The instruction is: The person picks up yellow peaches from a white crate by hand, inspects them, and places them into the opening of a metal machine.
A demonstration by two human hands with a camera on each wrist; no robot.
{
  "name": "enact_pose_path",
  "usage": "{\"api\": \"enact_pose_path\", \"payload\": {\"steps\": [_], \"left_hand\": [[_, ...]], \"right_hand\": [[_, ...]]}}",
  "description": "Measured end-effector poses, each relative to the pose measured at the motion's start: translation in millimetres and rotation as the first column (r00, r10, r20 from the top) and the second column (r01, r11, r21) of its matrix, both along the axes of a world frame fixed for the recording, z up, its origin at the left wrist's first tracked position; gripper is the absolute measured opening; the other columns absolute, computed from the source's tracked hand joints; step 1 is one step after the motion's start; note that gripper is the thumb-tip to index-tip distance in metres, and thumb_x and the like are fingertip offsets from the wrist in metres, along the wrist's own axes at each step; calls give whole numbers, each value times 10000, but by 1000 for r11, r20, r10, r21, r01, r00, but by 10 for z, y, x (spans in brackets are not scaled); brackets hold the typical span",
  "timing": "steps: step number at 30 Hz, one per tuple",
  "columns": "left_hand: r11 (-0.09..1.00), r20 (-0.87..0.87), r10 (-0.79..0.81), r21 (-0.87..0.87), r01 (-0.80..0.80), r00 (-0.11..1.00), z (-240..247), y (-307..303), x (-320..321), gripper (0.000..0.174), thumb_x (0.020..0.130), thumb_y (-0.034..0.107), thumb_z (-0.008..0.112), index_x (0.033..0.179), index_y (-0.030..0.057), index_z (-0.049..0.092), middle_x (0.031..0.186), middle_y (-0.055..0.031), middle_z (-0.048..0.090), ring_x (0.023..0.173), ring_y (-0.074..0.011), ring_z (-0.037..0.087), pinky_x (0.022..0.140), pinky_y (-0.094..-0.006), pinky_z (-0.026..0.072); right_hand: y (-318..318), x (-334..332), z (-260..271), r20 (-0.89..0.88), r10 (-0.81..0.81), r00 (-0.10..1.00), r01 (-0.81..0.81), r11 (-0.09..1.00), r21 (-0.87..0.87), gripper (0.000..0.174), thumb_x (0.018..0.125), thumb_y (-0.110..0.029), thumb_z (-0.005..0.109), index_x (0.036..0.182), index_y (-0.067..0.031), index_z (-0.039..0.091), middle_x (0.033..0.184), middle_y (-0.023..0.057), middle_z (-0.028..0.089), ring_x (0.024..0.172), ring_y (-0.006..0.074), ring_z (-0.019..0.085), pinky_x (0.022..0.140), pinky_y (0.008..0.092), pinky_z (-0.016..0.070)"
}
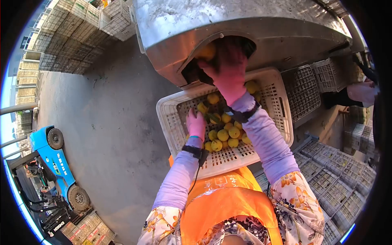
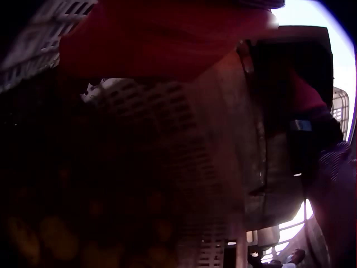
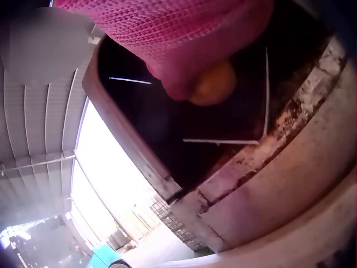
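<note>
My right hand, in a pink knitted glove, reaches into the dark opening of a metal machine. Its fingers curl against a yellow round fruit inside, partly hidden by the glove. Below the opening stands a white slotted plastic crate with several more yellow fruits and a green leaf or two. My left hand, also gloved in pink, is inside the crate at its left side, fingers loosely extended beside a fruit. The left wrist view is dark and shows mostly the glove and crate slots.
A blue forklift stands on the concrete floor at left. Stacked crates rise at the back left and lower right. A dark crate sits right of the white one. Another person's arm shows at the right edge.
</note>
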State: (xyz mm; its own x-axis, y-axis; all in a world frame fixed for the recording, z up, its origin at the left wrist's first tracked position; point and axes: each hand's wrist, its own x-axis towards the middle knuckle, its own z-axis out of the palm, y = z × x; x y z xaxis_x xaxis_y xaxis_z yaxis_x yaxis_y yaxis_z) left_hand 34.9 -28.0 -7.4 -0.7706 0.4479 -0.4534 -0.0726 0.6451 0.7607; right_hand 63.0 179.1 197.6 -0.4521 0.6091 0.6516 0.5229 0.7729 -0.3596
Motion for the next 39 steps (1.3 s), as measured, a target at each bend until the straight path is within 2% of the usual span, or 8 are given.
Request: {"api": "enact_pose_path", "payload": {"steps": [3,10,13,16,18,27,30,39], "left_hand": [[877,-510,-477,-322,356,716,-63,349,156,615,837,364,700,1401,185,535,1451,-170,473,1294,-396,477,990,-523,457],[750,-148,-525,-547,372,838,-634,515,41,515,817,285,720,1300,138,619,1443,-183,512,1292,-358,500,990,-466,469],[906,296,130,-424,8,946,-661,153,-65,361,849,233,683,1167,62,697,1196,-173,672,1116,-254,615,924,-375,494],[947,453,291,-10,-322,843,-280,-187,-95,273,881,192,646,1064,11,737,917,-133,727,836,-269,680,838,-344,537],[909,624,202,167,-381,755,136,-141,-91,379,970,209,616,1255,-39,650,1138,-117,697,1030,-175,650,928,-300,511],[758,579,-276,621,-197,767,2407,-21,10,453,1058,215,464,1463,13,473,1434,-136,551,1298,-237,552,1092,-400,451],[615,847,-382,531,-583,369,2247,-121,-169,461,1059,273,443,1450,34,481,1445,-127,556,1341,-291,522,1115,-536,414],[577,836,-360,548,-606,413,2144,-120,-250,490,1068,457,446,1422,122,496,1398,-131,570,1303,-351,537,1099,-574,411]], "right_hand": [[-249,586,64,38,209,977,-200,966,-163,520,798,-336,785,1225,-71,653,1230,132,652,1041,346,637,879,435,509],[-567,802,-2296,422,93,902,207,764,-611,617,758,-403,792,1263,-92,622,1210,151,656,1027,346,661,866,478,525],[-576,448,-2891,521,79,850,315,717,-622,680,729,-425,804,1285,-87,605,1258,201,616,1131,366,621,920,477,519],[-683,436,-2598,400,201,894,253,511,-821,742,701,-389,837,1322,-72,584,1333,228,564,1229,370,570,992,474,499],[-731,649,-2026,86,222,971,-38,501,-865,788,678,-349,862,1349,-57,570,1381,222,536,1265,367,547,1028,466,487],[-888,980,601,-86,182,980,-200,833,-516,816,630,-285,885,1331,1,579,1374,192,556,1204,382,585,1018,448,491],[-579,630,458,-21,82,996,-84,958,-273,796,685,-383,854,1312,25,582,1366,209,566,1206,402,569,1040,483,445],[-137,37,127,17,10,1000,-7,985,-172,787,672,-431,839,1295,-12,602,1397,183,549,1230,392,543,1021,488,445]]}}
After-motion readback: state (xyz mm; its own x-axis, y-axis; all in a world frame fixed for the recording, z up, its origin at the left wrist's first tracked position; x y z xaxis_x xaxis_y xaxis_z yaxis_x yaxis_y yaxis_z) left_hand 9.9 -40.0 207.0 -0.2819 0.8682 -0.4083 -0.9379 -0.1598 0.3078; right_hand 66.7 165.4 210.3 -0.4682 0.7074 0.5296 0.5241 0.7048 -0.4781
